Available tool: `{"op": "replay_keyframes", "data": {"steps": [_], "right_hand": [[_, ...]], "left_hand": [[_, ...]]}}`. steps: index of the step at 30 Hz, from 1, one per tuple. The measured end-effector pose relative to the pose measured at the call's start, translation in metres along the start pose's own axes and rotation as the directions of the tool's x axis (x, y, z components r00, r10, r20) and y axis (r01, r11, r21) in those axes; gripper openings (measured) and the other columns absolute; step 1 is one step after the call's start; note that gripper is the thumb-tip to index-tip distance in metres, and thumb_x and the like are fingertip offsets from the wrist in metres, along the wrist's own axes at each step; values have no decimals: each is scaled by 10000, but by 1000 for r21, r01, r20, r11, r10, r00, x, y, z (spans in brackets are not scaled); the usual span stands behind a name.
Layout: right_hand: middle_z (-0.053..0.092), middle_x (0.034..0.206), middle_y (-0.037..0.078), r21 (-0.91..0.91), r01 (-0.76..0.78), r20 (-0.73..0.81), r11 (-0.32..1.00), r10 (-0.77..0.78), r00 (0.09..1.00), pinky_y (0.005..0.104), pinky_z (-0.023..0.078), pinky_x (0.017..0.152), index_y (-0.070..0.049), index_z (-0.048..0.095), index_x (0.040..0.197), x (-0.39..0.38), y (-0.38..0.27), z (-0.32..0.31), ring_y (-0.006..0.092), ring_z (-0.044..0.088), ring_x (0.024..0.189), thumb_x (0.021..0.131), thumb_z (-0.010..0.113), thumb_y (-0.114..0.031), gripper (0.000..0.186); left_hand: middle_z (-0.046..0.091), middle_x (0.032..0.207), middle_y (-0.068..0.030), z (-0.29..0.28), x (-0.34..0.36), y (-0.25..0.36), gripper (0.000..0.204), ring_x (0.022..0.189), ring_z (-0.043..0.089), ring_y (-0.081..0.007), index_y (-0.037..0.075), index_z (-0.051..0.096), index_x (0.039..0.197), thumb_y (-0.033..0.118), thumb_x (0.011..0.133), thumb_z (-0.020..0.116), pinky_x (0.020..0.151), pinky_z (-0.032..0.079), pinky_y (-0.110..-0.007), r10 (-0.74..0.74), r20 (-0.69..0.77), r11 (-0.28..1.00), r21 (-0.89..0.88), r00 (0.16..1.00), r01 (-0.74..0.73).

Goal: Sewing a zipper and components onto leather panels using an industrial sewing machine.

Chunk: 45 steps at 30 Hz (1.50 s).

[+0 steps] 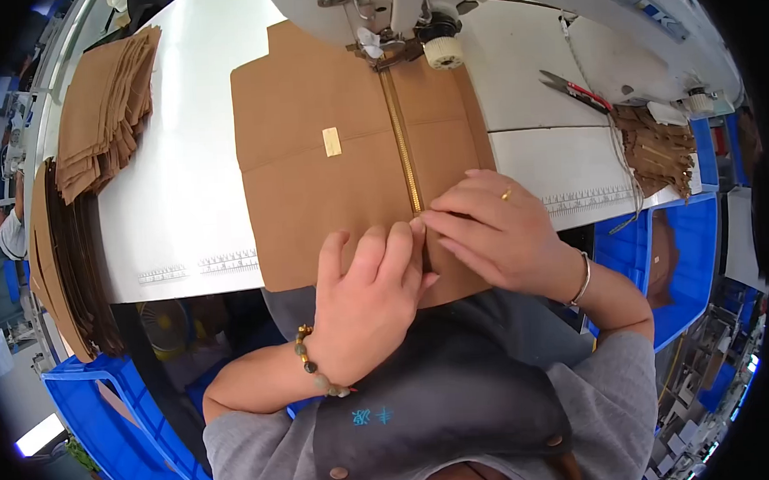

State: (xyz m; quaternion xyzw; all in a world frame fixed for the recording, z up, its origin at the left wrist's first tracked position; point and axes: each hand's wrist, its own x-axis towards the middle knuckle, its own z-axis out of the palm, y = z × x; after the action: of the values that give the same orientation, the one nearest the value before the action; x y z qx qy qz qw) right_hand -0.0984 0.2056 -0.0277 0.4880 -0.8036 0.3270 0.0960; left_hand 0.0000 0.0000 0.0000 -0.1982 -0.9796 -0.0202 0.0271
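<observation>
A brown fabric panel [300, 205] is laid on the white table [181, 181] at the centre of the frame, its upper part set under the sewing machine [337, 8]. A brass-coloured zipper [403, 143] is run down the panel. Near the zipper's lower end, the fingers of the left hand [370, 288] are curled and those of the right hand [506, 229] loosely bent; whether fabric is pinched by either cannot be told. Brown fabric pieces [104, 107] are stacked at upper left; red-handled scissors [587, 96] are seen at upper right.
</observation>
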Motion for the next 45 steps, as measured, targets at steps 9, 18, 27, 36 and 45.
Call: {"op": "replay_keyframes", "data": {"steps": [9, 18, 27, 36, 45], "right_hand": [[655, 1025, 83, -95, 31, 5, 995, -30, 1000, 458, 543, 979, -6, 714, 1031, 4, -6, 6, 267, 643, 1000, 793, 764, -186, 302], [645, 971, 102, -200, 143, 41, 969, -137, 990, 469, 532, 1014, 13, 716, 884, 8, -8, 5, 274, 642, 960, 751, 736, -153, 213], [652, 1045, 116, -5, 137, 325, 991, -128, 937, 430, 518, 1001, -15, 722, 994, 27, 18, -14, 288, 640, 1050, 747, 773, -242, 339], [604, 1330, 122, -271, 24, 210, 962, 34, 977, 481, 402, 1130, -18, 636, 1290, 43, 36, -14, 304, 544, 1286, 617, 832, -602, 912], [634, 1286, 100, -283, 34, 150, 959, 9, 989, 419, 439, 1063, -19, 676, 1234, 61, 62, -7, 272, 574, 1228, 592, 847, -599, 882]], "left_hand": [[681, 1308, -69, 13, 10, -22, 372, 1152, 645, -230, 67, 746, 1167, 199, 822, 787, 938, 531, -375, 126, -278, 982, -102, 952, -159], [629, 1417, -85, 6, 59, -63, 674, 1240, 603, -306, 61, 674, 1288, 389, 723, 841, 1068, 466, -448, -5, -190, 968, -247, 982, -43], [597, 1459, -36, -5, 65, -62, 836, 1330, 555, -251, 52, 649, 1365, 557, 710, 768, 1139, 405, -565, 40, -46, 997, -63, 998, -43], [611, 1429, -37, -7, 74, -67, 844, 1283, 567, -250, 51, 664, 1340, 556, 677, 791, 1145, 396, -570, 55, -30, 997, -49, 998, -56], [651, 1345, -45, -3, 101, -90, 875, 1231, 587, -285, 62, 685, 1317, 597, 634, 802, 1126, 400, -559, 66, -82, 996, -54, 994, -71]]}}
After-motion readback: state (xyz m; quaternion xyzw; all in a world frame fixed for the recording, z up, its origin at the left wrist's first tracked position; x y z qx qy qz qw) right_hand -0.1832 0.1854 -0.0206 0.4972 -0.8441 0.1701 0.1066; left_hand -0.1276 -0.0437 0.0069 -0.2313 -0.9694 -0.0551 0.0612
